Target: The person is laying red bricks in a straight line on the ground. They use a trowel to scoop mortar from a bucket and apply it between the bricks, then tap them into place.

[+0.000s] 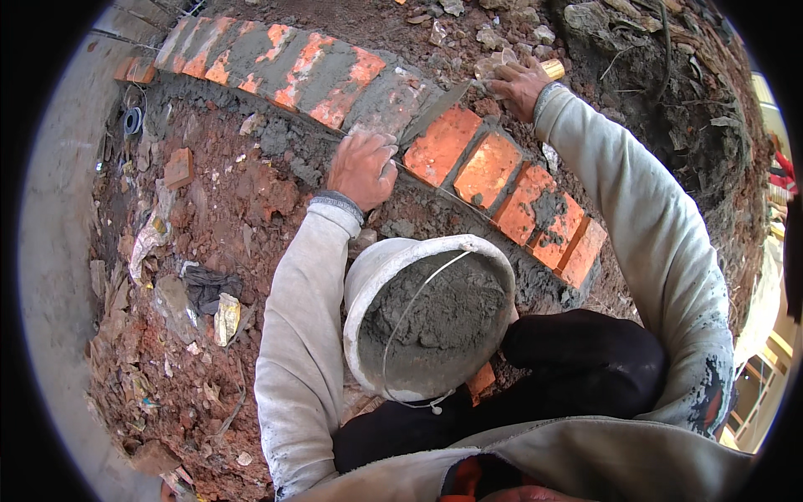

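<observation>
My left hand (364, 171) is curled at the near end of a mortar-smeared brick (391, 102) in the row, its fingertips grey with mortar. My right hand (520, 88) grips a trowel; its wooden handle end (552, 69) sticks out behind the fist. The trowel blade (435, 110) points left and stands on edge against that brick's right side. To its right lie several orange bricks (488, 169) with grey joints. A white bucket (355, 335) of wet grey mortar (439, 309) stands tilted in front of my knees, its wire handle lying across the opening.
Leftward, the brick row (288, 67) is streaked with mortar. A thin string (456, 199) runs along its near edge. Red soil with rubble, a brick piece (179, 169) and crumpled wrappers (227, 320) lies at left, beside a grey concrete surface (63, 251). Dark earth (644, 84) rises at right.
</observation>
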The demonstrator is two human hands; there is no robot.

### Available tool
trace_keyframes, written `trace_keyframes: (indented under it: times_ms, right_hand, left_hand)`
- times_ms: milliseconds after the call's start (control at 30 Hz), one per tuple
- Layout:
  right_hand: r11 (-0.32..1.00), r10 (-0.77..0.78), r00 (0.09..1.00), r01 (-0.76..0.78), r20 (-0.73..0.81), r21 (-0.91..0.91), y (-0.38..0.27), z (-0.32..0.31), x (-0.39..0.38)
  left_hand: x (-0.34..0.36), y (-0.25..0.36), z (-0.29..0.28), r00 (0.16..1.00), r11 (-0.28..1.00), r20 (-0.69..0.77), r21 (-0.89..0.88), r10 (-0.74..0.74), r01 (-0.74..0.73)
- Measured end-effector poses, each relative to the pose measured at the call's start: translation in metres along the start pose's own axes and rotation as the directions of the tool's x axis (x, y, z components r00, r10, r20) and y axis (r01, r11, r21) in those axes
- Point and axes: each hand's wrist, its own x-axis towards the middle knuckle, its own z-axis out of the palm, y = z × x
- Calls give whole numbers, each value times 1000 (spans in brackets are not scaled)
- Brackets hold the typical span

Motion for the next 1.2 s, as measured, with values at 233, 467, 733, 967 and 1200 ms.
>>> trace_keyframes:
  times_ms: [233, 467, 733, 967, 1200]
  right_hand:
    - [764, 144, 987, -160, 76, 625, -11, -26, -52]
    - [-205, 48, 766, -621, 641, 757, -118, -28, -93]
    - [809, -104, 909, -158, 403, 566, -73, -17, -58]
    - [380, 20, 700, -666, 714, 642, -69, -23, -66]
    - [538, -175, 822, -381, 542, 752, -118, -35, -71]
  left_hand:
    - [-8, 0, 0, 993, 997, 108, -48, -55, 61]
    - [-14, -2, -4, 1000, 998, -2, -66, -20, 20]
    - [-11, 4, -12, 1000, 1000, -3, -25, 1, -1]
    - [-12, 5, -15, 1000, 999, 10, -43, -6, 6]
    - [-5, 5, -11, 998, 999, -39, 29, 41, -40]
